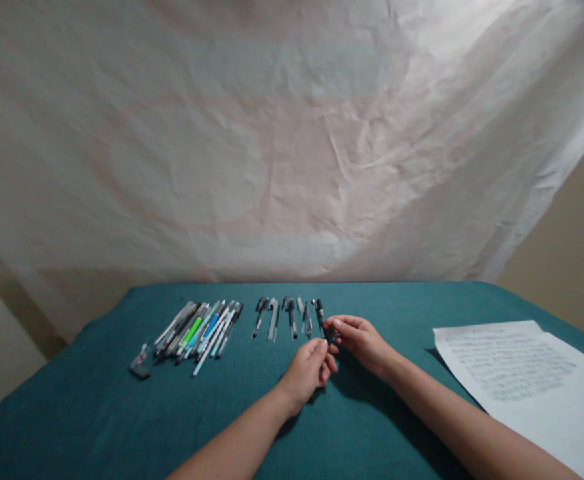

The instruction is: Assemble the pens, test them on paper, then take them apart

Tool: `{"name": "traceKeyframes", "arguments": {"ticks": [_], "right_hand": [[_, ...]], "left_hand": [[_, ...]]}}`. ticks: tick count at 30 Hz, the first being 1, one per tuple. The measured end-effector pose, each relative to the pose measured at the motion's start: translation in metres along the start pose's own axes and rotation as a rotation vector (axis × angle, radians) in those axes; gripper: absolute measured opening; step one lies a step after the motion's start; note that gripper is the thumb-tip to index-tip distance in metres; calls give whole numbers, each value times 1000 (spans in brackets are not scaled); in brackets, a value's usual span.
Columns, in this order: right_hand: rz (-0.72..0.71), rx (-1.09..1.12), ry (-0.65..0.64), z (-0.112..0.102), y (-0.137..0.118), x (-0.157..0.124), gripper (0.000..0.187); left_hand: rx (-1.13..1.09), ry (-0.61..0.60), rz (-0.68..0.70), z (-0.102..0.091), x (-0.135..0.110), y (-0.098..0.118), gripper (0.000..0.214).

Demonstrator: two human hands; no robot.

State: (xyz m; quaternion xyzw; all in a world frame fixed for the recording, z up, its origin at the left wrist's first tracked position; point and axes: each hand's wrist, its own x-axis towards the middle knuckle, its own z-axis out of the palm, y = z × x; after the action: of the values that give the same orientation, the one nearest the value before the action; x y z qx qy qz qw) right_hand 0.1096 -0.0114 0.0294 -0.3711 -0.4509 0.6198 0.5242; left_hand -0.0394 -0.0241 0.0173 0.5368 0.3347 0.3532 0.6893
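Observation:
Both hands meet over the teal tablecloth [97, 413], just in front of a short row of pens [288, 315]. My right hand [359, 341] pinches a small dark pen [330, 333] at its fingertips. My left hand [308, 369] is curled, fingertips closed and touching the same dark pen from the left. A larger bundle of pens [199, 328], some green and blue, lies fanned out further left. The held pen is mostly hidden by the fingers.
Sheets of white paper [517, 380] with handwriting lie at the right edge of the table. A small dark object [139, 367] lies at the left of the pen bundle. A wrinkled white sheet [272, 133] hangs behind the table.

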Motion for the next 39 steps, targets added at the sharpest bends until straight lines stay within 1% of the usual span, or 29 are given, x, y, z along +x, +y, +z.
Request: {"name": "traceKeyframes", "arguments": {"ticks": [4, 9, 12, 14, 16, 17, 19, 22, 24, 25, 27, 31, 35, 39], "right_hand": [[-3, 75, 7, -2, 0, 1, 26], [-39, 160, 78, -12, -3, 7, 21], [-87, 159, 119, -18, -10, 10, 22], [-114, 110, 136, -22, -14, 13, 24], [-120, -4, 152, -28, -14, 18, 26], [-117, -94, 161, -32, -13, 22, 28], [-114, -341, 189, -40, -7, 33, 31], [-163, -796, 289, -53, 6, 56, 35], [-209, -1056, 338, -59, 14, 72, 30], [-223, -1118, 351, -60, 17, 79, 26], [-239, -1180, 366, -60, 22, 91, 20], [-251, -1241, 388, -52, 28, 105, 16], [-272, -1285, 390, -45, 30, 105, 17], [-288, -1289, 402, -42, 30, 101, 22]], "left_hand": [[-13, -6, -17, 0, 1, 0, 41], [-23, -12, -30, 0, 1, 1, 42], [-21, -10, -35, -1, 0, 1, 41], [-24, -13, -32, -1, 0, 1, 40], [-29, -16, -25, -2, 0, 0, 39], [-32, -19, -21, -2, 0, -1, 39], [-40, -27, -18, -3, 0, -2, 38], [-55, -31, -10, -4, 1, -2, 37], [-63, -28, -5, -5, 1, -3, 36], [-65, -28, -5, -5, 1, -3, 36], [-66, -31, -6, -5, 1, -3, 37], [-69, -30, -9, -5, 2, -3, 38], [-72, -25, -7, -6, 3, -5, 38], [-74, -24, 3, -6, 4, -6, 37]]}}
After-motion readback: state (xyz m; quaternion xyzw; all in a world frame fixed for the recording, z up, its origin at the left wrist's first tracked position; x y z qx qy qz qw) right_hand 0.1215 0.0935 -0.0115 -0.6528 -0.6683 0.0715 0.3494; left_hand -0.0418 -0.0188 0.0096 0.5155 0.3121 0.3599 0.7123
